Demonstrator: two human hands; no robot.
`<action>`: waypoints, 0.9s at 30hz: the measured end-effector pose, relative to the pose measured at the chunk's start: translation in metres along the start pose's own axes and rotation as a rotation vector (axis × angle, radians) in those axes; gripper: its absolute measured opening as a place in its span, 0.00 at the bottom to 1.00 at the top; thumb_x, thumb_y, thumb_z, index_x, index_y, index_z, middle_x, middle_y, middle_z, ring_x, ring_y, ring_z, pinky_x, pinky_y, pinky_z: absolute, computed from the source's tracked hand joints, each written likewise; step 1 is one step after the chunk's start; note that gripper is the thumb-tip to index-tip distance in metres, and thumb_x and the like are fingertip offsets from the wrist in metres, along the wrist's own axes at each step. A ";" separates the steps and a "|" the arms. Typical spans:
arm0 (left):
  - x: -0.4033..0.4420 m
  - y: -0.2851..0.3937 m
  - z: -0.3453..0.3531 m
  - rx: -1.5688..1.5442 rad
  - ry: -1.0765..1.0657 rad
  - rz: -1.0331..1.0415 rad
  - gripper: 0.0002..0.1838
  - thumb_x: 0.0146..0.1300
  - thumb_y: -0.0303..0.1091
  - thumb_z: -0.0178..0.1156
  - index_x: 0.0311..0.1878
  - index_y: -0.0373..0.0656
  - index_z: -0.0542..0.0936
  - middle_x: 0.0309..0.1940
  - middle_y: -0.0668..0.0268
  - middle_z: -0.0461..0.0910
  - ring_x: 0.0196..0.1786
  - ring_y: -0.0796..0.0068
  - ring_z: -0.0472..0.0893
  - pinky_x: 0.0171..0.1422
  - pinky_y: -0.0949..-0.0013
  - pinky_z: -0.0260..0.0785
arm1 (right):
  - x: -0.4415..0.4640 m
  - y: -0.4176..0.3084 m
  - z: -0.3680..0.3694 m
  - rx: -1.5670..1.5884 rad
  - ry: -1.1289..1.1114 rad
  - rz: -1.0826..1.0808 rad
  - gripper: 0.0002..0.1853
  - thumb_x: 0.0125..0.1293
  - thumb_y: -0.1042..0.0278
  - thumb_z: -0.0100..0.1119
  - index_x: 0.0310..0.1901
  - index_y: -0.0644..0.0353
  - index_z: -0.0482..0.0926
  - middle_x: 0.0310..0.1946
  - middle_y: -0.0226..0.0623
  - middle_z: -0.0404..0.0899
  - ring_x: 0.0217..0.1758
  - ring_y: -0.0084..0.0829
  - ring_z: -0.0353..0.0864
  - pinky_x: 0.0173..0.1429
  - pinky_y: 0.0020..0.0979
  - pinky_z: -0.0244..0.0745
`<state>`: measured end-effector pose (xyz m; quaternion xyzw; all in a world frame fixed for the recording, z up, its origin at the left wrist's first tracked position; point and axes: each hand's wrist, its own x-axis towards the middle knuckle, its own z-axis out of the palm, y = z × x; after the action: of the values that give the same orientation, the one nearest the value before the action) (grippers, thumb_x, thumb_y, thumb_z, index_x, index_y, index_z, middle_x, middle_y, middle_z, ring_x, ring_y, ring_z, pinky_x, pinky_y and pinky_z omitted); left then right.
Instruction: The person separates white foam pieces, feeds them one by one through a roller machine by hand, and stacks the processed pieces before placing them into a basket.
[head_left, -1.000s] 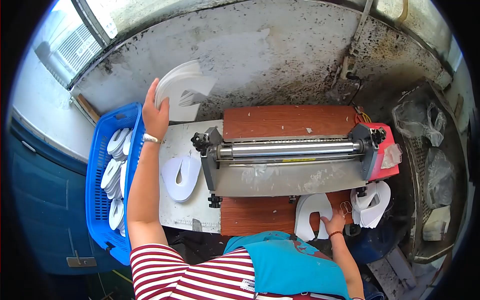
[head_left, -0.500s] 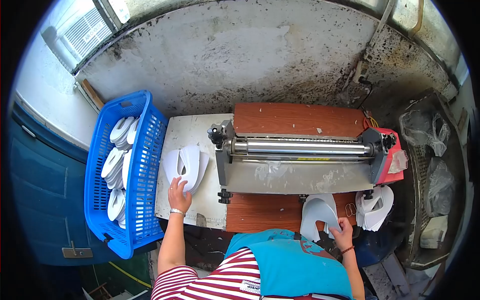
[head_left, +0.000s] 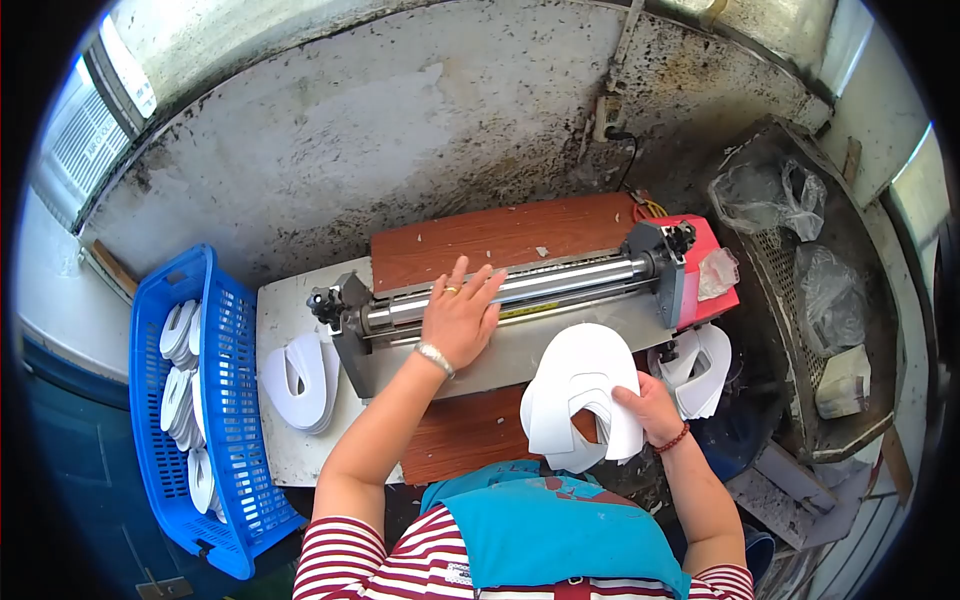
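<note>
We see several white U-shaped sheets gripped at their right side by the right hand, its thumb on top and its other fingers mostly hidden. The sheets are fanned, their open end toward the wearer; in our view they overlap the plate of the machine and the brown part of the table. We cannot tell whether they touch either.

The left hand is open and empty, palm down, fingers spread over the plate and the left half of the roller; we cannot tell whether it makes contact. We note 1 ring on this hand.

To the right of the sheets, just beyond the right hand, we find 1 pile of similar pieces. Left of the machine, a stack lies on the table's white part. Farther left stands the blue basket, holding bundles. At far right, we see 2 clear bags in a dark trough.
</note>
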<state>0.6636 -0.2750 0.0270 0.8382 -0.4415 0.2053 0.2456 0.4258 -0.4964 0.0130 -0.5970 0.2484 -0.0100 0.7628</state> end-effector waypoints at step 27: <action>0.108 -0.026 0.117 -0.633 -0.660 -0.330 0.14 0.59 0.39 0.52 0.39 0.38 0.78 0.38 0.56 0.80 0.43 0.63 0.78 0.51 0.66 0.67 | 0.060 -0.025 0.011 0.183 -0.101 0.222 0.18 0.67 0.60 0.53 0.47 0.69 0.75 0.38 0.38 0.80 0.35 0.26 0.82 0.40 0.29 0.80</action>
<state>0.7571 -0.4009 -0.0112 0.8017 -0.3977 -0.2573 0.3647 0.4892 -0.5124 0.0159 -0.4934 0.2722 0.0820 0.8220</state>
